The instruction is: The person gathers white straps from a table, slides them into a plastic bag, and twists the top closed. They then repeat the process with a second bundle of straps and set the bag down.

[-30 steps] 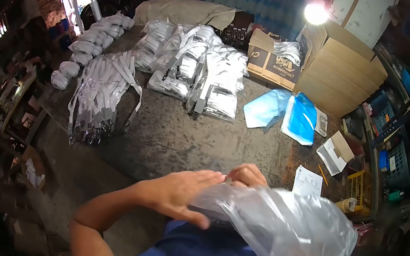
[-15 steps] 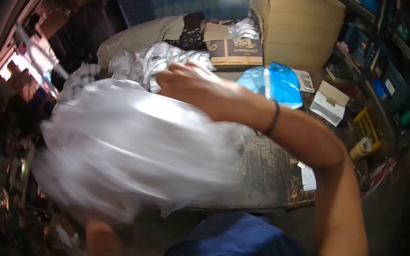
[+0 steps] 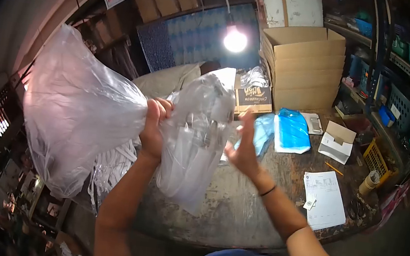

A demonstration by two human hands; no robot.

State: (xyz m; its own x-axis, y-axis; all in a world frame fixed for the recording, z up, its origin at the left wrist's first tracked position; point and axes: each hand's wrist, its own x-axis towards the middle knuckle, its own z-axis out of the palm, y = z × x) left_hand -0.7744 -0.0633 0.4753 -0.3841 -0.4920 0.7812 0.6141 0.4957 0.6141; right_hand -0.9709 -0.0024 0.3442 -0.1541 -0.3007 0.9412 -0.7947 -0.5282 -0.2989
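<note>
My left hand [image 3: 154, 127] is closed around the gathered neck of a large clear plastic bag [image 3: 81, 106], which billows out to the left. Just right of that hand hangs a smaller clear bag [image 3: 195, 142] with whitish pieces inside, partly behind the fingers. At the smaller bag's right edge, my right hand [image 3: 245, 146] has its fingers spread and holds nothing that I can make out. Under and behind the large bag lie bundles of white strips [image 3: 115, 163], partly hidden.
Blue plastic packets [image 3: 292, 132] lie on the worn table [image 3: 235, 212], beside a white open box [image 3: 337, 143]. Papers [image 3: 324, 200], a pencil [image 3: 334, 168] and a yellow basket [image 3: 376, 160] are at the right. Stacked cartons [image 3: 308, 69] stand behind, below a lit bulb [image 3: 235, 40].
The blurred plastic mass has swung left and up, and its neck now shows in my left hand. My right hand has moved right and opened. The camera view has tilted upward.
</note>
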